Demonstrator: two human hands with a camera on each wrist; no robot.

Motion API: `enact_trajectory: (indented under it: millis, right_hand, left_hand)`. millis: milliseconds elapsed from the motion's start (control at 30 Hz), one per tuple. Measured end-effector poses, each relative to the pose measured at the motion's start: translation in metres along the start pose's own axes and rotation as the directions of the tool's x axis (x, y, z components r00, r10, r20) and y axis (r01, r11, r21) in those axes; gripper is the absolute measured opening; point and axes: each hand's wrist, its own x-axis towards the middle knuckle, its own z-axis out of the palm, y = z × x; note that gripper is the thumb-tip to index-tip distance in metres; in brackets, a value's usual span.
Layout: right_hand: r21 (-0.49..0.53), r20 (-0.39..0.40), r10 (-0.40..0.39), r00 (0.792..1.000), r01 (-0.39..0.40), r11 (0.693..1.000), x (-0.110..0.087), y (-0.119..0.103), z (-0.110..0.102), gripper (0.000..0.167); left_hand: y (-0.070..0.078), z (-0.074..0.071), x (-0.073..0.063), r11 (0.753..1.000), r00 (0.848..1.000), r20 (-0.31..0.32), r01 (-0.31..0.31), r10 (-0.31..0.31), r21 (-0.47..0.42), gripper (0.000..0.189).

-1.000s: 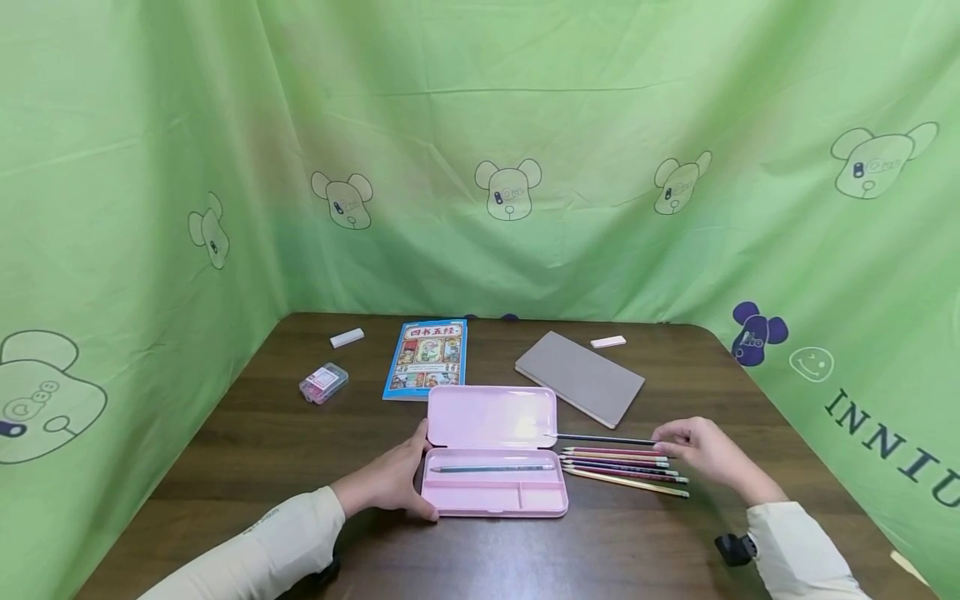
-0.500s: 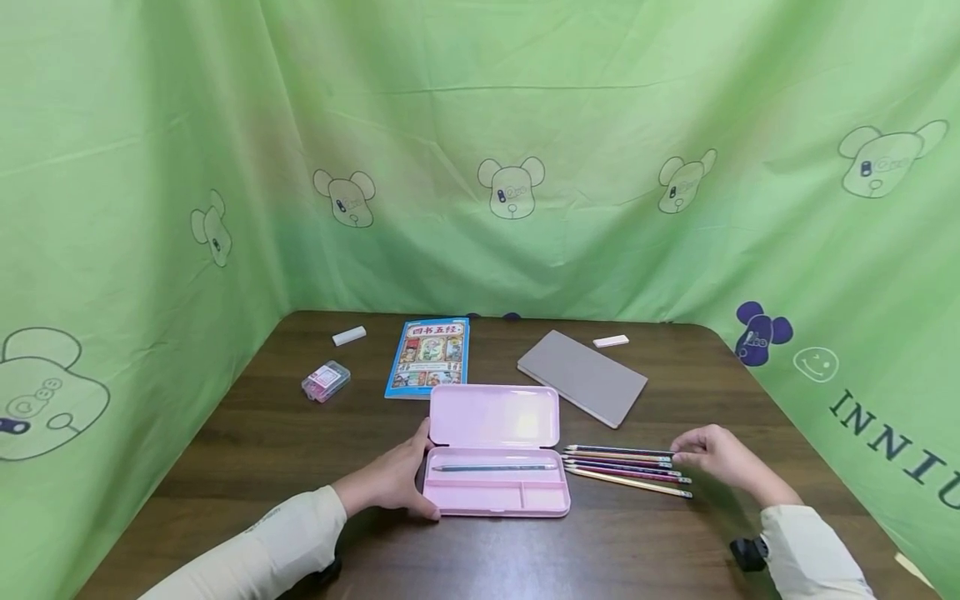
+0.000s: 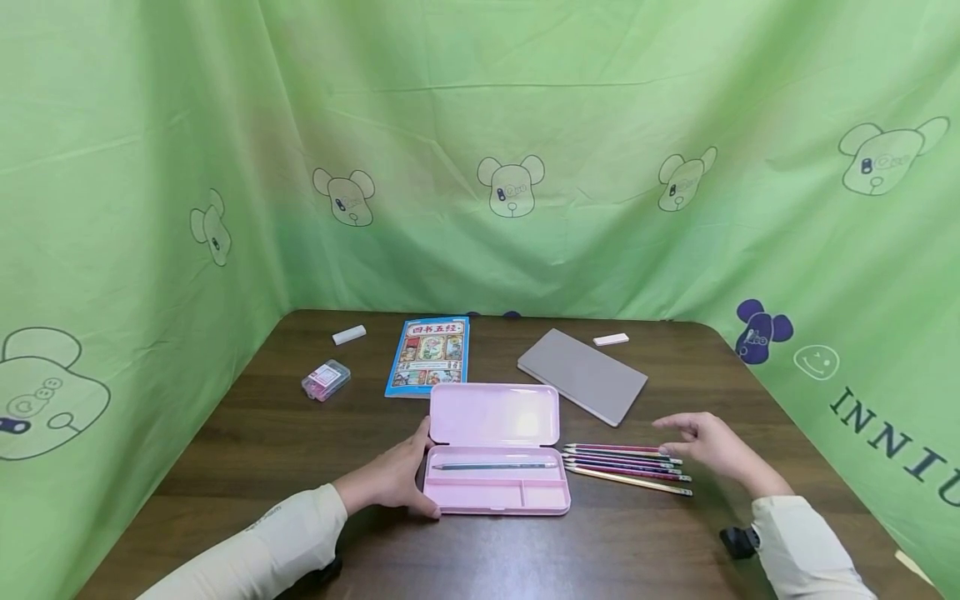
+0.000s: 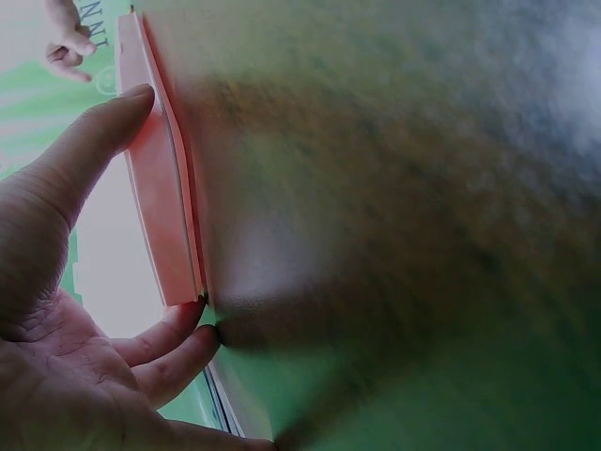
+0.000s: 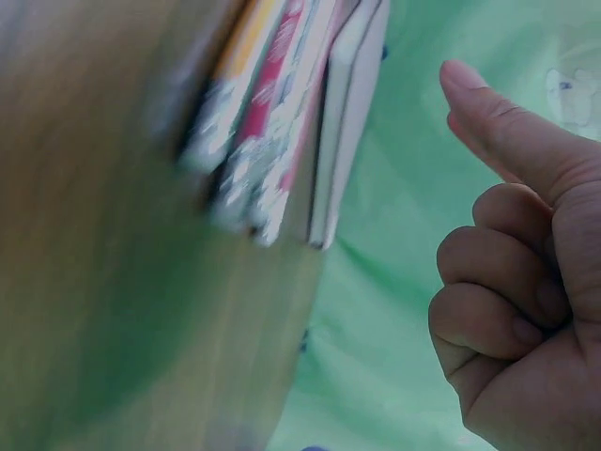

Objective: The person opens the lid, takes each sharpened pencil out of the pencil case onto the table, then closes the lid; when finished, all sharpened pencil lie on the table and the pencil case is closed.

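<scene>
On the wooden table an open pink pencil case has its lid folded back. One grey-blue pencil lies along its long upper compartment. My left hand grips the case's left end; the left wrist view shows the thumb on the front side of the case and fingers at its corner. Several pencils lie side by side to the right of the case. Over their eraser ends hovers my right hand, holding nothing. Its index finger and thumb are extended, the other fingers curled.
Behind the case lie a blue-bordered book and a grey notebook. A small clear box and a white eraser-like block sit at back left. A pinkish-white eraser lies at back right. Green curtain surrounds the table.
My right hand lowered a dark pencil to the row beside the case and let it go. Its index finger then straightened as the hand shifted slightly left. The left hand stayed on the case.
</scene>
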Motion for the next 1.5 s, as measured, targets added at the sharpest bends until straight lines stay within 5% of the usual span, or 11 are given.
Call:
enact_trajectory:
  millis: [800, 1100, 1500]
  right_hand:
    - [0.061, 0.069, -0.240, 0.968, 0.236, 0.970, 0.064, -0.067, 0.037, 0.032]
    - [0.154, 0.197, -0.224, 0.954, 0.196, 0.969, 0.078, -0.089, 0.059, 0.033]
    - [0.129, 0.312, -0.279, 0.908, 0.251, 0.959, 0.082, -0.099, 0.085, 0.027]
  left_hand:
    - [0.000, -0.001, 0.000, 1.000, 1.000, -0.001, -0.010, 0.010, 0.016, 0.129]
    - [-0.001, 0.001, -0.001, 1.000, 1.000, -0.006, -0.015, 0.016, 0.014, 0.129]
    - [0.000, 0.000, -0.001, 1.000, 1.000, -0.007, -0.011, 0.011, 0.007, 0.129]
